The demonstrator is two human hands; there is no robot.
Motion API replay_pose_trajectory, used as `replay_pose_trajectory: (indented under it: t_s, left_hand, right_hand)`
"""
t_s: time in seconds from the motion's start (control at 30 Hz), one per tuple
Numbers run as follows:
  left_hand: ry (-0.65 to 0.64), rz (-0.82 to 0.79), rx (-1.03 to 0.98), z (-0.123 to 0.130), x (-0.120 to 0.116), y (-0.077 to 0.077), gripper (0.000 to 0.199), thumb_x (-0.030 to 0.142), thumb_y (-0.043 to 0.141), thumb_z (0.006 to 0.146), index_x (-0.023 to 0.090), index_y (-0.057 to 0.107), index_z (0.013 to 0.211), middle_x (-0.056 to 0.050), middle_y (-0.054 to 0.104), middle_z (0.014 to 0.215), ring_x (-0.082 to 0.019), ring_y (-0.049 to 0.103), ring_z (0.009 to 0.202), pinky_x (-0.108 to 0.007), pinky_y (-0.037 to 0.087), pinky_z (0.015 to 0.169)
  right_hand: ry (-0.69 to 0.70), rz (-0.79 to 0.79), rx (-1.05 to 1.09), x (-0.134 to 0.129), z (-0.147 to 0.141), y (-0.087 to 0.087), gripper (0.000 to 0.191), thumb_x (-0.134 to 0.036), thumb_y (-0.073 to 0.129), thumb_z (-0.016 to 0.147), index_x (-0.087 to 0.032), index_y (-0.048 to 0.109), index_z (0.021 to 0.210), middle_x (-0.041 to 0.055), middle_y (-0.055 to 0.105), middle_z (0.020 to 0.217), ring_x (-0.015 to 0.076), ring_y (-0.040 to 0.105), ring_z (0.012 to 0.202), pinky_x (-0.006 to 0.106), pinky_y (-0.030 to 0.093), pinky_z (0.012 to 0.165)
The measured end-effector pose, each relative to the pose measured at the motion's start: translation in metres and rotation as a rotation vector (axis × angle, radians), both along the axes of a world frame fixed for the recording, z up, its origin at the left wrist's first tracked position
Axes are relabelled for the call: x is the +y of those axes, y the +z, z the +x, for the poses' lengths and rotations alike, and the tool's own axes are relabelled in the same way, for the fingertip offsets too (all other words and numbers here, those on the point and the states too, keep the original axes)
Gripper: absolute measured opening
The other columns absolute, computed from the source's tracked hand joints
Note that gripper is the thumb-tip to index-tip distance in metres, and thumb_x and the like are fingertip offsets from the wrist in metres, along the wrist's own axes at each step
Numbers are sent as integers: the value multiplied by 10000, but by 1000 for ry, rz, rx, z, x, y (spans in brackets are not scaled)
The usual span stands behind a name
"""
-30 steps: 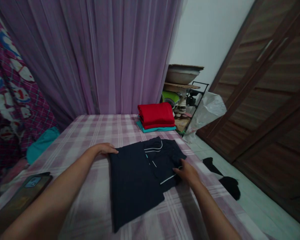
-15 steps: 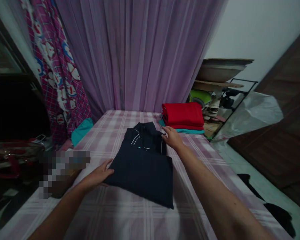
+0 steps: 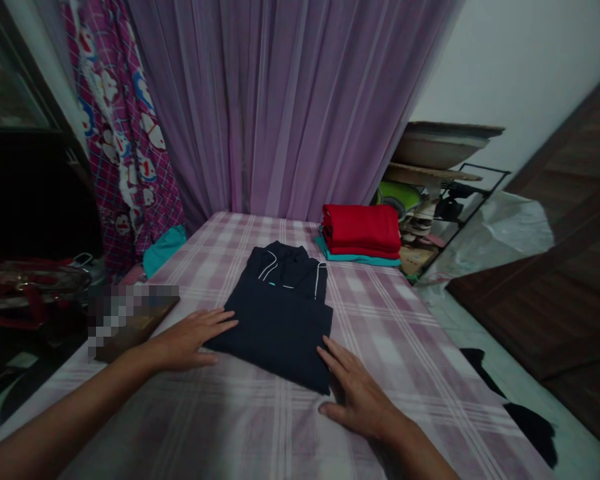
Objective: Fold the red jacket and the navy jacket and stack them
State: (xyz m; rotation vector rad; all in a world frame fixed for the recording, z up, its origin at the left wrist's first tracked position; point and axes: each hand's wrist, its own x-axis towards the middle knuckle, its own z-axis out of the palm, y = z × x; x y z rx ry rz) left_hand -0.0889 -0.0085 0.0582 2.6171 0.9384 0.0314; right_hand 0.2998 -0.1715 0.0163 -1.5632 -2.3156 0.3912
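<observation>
A folded navy polo shirt (image 3: 275, 327) with white piping lies on the plaid-covered table, its collar facing away from me. My left hand (image 3: 193, 339) rests at the shirt's left edge with fingers spread, the fingertips on the cloth. At the near right corner is my right hand (image 3: 353, 387), also with fingers apart, its fingertips touching the shirt's right edge. Neither hand grasps anything.
Folded red cloth (image 3: 363, 230) sits on folded teal cloth (image 3: 365, 259) at the back right. A partly blurred box-like object (image 3: 135, 327) lies at the left edge. Purple curtains (image 3: 280, 107) hang behind; a cluttered rack (image 3: 445, 193) stands beyond the right side.
My right hand has left the shirt's collar area and come down to its near right corner. My left hand now lies flatter, fingers spread on the left edge. The view has shifted slightly.
</observation>
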Motion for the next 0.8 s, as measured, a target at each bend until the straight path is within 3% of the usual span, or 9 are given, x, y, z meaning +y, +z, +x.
replay_pose_trajectory:
  t_s: [0.1, 0.23, 0.4, 0.5, 0.63, 0.73, 0.8]
  left_hand:
    - [-12, 55, -6, -2, 2, 1, 672, 303, 618, 809, 352, 411, 1446, -41, 442, 1512, -245, 418, 1376, -437, 302, 1141]
    - [5, 112, -58, 0, -8, -3, 478, 279, 545, 868, 322, 546, 1344, -47, 591, 1378, -219, 542, 1259, -388, 380, 1090]
    - [66, 118, -88, 1, -28, -3, 420, 275, 503, 874, 301, 591, 1285, -51, 639, 1314, -221, 587, 1192, -395, 403, 1066]
    - [157, 97, -176, 5, -37, 12, 358, 354, 503, 870, 282, 637, 1194, -46, 692, 1202, -226, 611, 1130, -379, 421, 1040]
    - [404, -18, -326, 13, -53, 45, 320, 503, 567, 776, 275, 661, 980, -8, 725, 963, -213, 656, 924, -303, 509, 858]
    - [626, -20, -443, 24, -51, 67, 386, 582, 604, 689, 291, 639, 939, 15, 715, 911, -216, 649, 879, -301, 523, 814]
    - [733, 40, -518, 38, -32, 74, 434, 607, 569, 707, 283, 624, 990, 9, 711, 951, -222, 647, 900, -318, 520, 834]
  right_hand:
    - [11, 100, -5, 8, -8, -8, 833, -264, 637, 767, -163, 295, 1520, 181, 246, 1583, 294, 262, 1449, 490, 341, 1128]
    - [-7, 220, -36, 10, -12, -11, 770, -242, 615, 785, -158, 339, 1499, 180, 299, 1563, 293, 309, 1430, 491, 377, 1110]
    - [-24, 230, -107, 10, -14, -2, 568, -199, 592, 809, -187, 527, 1374, 143, 510, 1438, 303, 437, 1354, 564, 369, 1096]
    - [-37, 218, -59, 10, -8, 17, 434, -182, 538, 836, -207, 615, 1263, 111, 636, 1302, 273, 513, 1291, 566, 375, 1089]
    - [-85, 264, 88, 0, 8, 58, 333, -302, 466, 911, -228, 674, 1161, 107, 694, 1191, 257, 585, 1205, 513, 412, 1060]
    - [-200, 242, 218, 10, 14, 85, 396, -426, 377, 955, -218, 712, 995, 100, 739, 954, 249, 683, 952, 397, 531, 846]
    - [-360, 247, 290, 37, 13, 93, 465, -491, 322, 962, -216, 691, 893, 74, 709, 750, 233, 676, 740, 331, 518, 668]
